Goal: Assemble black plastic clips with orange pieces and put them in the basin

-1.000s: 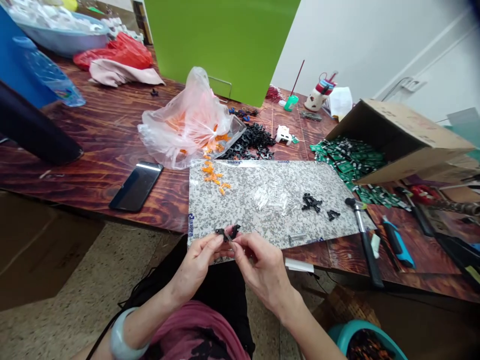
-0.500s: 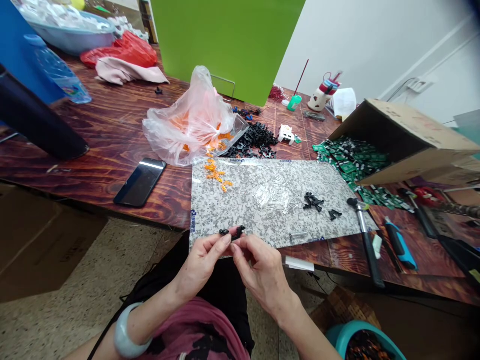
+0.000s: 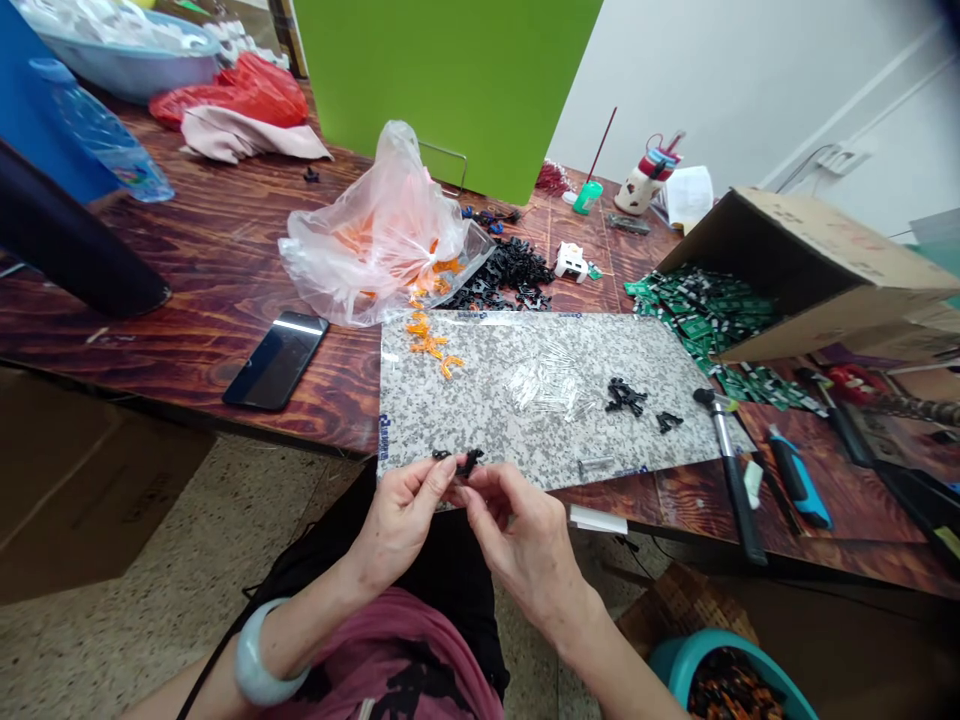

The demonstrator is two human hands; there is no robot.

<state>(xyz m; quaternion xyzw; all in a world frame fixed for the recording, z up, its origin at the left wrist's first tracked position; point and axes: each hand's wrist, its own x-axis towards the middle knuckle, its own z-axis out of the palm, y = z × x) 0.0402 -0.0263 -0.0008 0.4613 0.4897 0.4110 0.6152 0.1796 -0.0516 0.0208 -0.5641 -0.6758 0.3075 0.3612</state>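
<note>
My left hand (image 3: 397, 520) and my right hand (image 3: 521, 535) meet over my lap at the near edge of a speckled grey board (image 3: 525, 395). Together they pinch a small black plastic part (image 3: 459, 462) between fingertips. On the board lie a few orange clips (image 3: 431, 345), a clump of clear pieces (image 3: 547, 385), a small group of black parts (image 3: 626, 397) and a metal pin (image 3: 595, 464).
A plastic bag with orange clips (image 3: 375, 240), a pile of black parts (image 3: 510, 275), a phone (image 3: 276, 359), a hammer (image 3: 731, 470), a blue utility knife (image 3: 799, 480), a tipped cardboard box spilling green pieces (image 3: 795, 270) and a teal bucket (image 3: 720, 680) surround me.
Both hands stay together on the black part with small finger shifts. The view has drifted slightly.
</note>
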